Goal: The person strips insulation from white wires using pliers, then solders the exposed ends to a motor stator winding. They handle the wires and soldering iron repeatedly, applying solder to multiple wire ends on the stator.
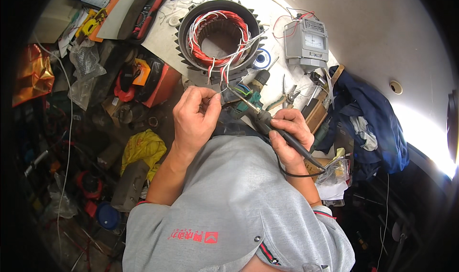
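A dark, finned motor stator (178,42) stands on the worktop, with red and white windings (195,42) round its bore. Several leads (233,59) run from it down toward my hands. My left hand (195,112) is closed in a pinch on a thin wire beside the bare lead ends; whether this is solder or a lead I cannot tell. My right hand (292,133) grips the black handle of a soldering iron (299,147). Its metal tip points up and left, at the lead ends near my left fingertips. The iron's black cord loops below my right wrist.
A grey analog meter (313,40) with red and black leads stands right of the stator. Nearby lie a solder spool (262,59), a green power drill (252,96) and pliers (286,97). A dark blue jacket (368,114) hangs at right; boxes and a yellow bag (145,150) clutter the left.
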Demonstrator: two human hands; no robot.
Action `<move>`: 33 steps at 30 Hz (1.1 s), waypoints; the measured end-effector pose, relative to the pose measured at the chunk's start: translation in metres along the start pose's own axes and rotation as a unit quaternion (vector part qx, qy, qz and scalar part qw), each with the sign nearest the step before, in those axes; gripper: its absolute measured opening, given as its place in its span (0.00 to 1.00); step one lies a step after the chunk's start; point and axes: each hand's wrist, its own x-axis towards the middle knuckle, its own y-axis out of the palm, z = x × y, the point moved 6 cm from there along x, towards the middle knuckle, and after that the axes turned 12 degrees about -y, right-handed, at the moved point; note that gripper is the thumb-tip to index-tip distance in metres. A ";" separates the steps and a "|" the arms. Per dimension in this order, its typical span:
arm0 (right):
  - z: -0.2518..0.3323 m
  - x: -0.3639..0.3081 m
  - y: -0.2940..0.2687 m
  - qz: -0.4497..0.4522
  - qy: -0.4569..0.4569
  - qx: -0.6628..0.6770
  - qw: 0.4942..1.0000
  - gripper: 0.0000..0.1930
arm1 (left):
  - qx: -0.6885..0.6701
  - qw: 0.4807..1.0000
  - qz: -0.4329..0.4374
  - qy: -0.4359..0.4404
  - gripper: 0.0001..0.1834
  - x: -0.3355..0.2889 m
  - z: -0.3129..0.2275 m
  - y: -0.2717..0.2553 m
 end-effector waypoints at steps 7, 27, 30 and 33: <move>0.001 0.000 -0.001 0.005 0.002 0.003 1.000 0.16 | -0.002 1.000 0.000 -0.004 0.04 0.000 -0.001 0.000; -0.033 -0.028 -0.008 -0.171 0.189 0.147 0.956 0.15 | -0.102 0.993 0.008 -0.060 0.03 -0.015 0.014 -0.027; -0.036 -0.025 -0.005 -0.161 0.204 0.154 0.953 0.15 | -0.069 0.997 0.013 -0.032 0.03 -0.013 0.011 -0.030; -0.037 -0.025 -0.003 -0.153 0.213 0.167 0.950 0.14 | -0.017 1.000 0.013 -0.020 0.04 -0.010 0.009 -0.032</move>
